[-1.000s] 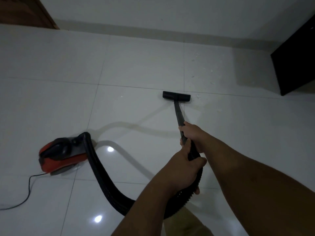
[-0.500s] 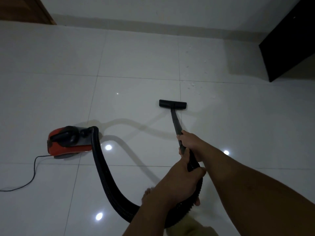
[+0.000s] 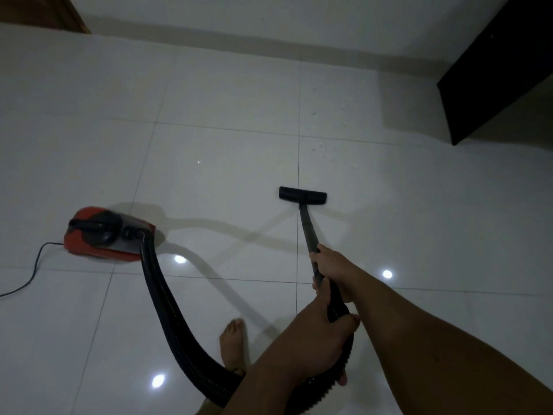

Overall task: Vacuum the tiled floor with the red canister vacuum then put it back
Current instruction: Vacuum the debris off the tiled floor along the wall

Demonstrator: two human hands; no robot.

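The red canister vacuum (image 3: 101,235) sits on the white tiled floor (image 3: 209,163) at the left. Its black ribbed hose (image 3: 167,313) curves down and round to the black wand (image 3: 308,227). The flat black floor nozzle (image 3: 302,195) rests on the tiles ahead of me, across a tile joint. My right hand (image 3: 332,265) grips the wand higher up. My left hand (image 3: 323,339) grips the wand's lower end where the hose joins. Small white crumbs (image 3: 323,145) lie on the tiles beyond the nozzle.
A black power cord (image 3: 30,271) runs from the vacuum off the left edge. A dark cabinet (image 3: 493,76) stands at the right by the wall. A wooden door frame (image 3: 74,16) shows at the top left. My bare foot (image 3: 233,342) stands beside the hose.
The nozzle has been drawn back toward me, away from the crumbs. The view has shifted, so the vacuum sits higher and closer in, and my foot has come into view.
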